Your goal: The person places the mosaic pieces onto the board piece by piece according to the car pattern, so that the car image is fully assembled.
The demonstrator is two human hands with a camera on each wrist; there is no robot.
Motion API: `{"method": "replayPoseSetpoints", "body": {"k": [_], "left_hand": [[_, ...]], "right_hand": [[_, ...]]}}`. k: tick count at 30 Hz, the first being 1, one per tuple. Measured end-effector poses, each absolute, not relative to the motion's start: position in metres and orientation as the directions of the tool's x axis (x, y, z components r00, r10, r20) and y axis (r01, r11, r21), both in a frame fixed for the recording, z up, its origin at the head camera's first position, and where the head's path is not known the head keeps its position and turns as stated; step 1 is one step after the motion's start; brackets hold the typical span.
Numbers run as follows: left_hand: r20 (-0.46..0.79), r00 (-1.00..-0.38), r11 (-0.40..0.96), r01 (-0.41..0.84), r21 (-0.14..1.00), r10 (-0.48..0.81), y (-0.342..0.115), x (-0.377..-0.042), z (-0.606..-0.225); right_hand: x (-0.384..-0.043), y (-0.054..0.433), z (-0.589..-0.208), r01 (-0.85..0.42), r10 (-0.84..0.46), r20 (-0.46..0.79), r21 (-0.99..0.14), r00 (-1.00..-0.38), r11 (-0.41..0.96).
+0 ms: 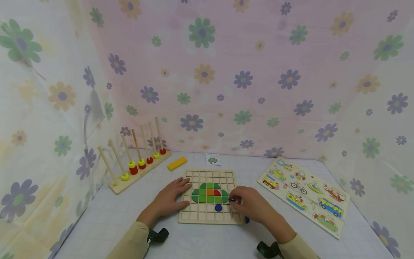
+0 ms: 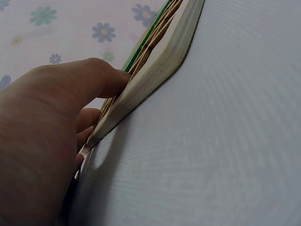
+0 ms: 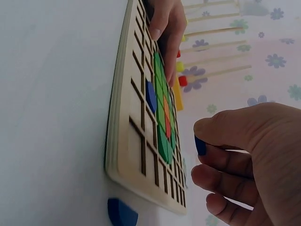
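Observation:
A wooden grid board point(image 1: 207, 218) lies on the table, its middle filled with green pieces point(image 1: 202, 192), an orange piece point(image 1: 210, 192) and a red piece point(image 1: 217, 193). Below them sits a round blue shape point(image 1: 218, 208). My left hand point(image 1: 173, 196) rests along the board's left edge, thumb and fingers spread on the frame. Between thumb and index finger, my right hand point(image 1: 250, 201) pinches a small blue piece point(image 3: 201, 145) above the board's right side. Another blue piece point(image 3: 122, 212) lies on the table just off the board's right edge.
Behind the board lies a small pattern card point(image 1: 212, 159). A peg stand point(image 1: 140, 174) with red and yellow beads stands at back left, a yellow block point(image 1: 177, 164) beside it. To the right lies a vehicle puzzle board point(image 1: 305, 194). Flowered cloth point(image 1: 223, 97) hangs behind.

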State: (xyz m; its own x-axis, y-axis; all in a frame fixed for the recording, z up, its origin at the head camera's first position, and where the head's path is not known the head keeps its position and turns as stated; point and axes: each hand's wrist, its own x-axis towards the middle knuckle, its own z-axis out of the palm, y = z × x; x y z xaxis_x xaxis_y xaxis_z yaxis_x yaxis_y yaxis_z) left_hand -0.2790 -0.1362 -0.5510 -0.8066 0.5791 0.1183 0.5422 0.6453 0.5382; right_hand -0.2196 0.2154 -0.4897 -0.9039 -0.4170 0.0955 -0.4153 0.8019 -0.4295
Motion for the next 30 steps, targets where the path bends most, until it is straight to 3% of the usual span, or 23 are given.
{"method": "replayPoseSetpoints", "body": {"k": [13,30], "left_hand": [[0.108,-0.807,0.649,0.538,0.538,0.580,-0.135,-0.278,-0.549],[0.124,-0.809,0.649,0.543,0.532,0.574,-0.136,-0.281,-0.554]], "right_hand": [[-0.227,0.183,-0.489,-0.483,-0.454,0.172,-0.398,-0.874,0.780],[-0.232,0.137,-0.487,-0.517,-0.496,0.163,-0.402,-0.853,0.756]]}}
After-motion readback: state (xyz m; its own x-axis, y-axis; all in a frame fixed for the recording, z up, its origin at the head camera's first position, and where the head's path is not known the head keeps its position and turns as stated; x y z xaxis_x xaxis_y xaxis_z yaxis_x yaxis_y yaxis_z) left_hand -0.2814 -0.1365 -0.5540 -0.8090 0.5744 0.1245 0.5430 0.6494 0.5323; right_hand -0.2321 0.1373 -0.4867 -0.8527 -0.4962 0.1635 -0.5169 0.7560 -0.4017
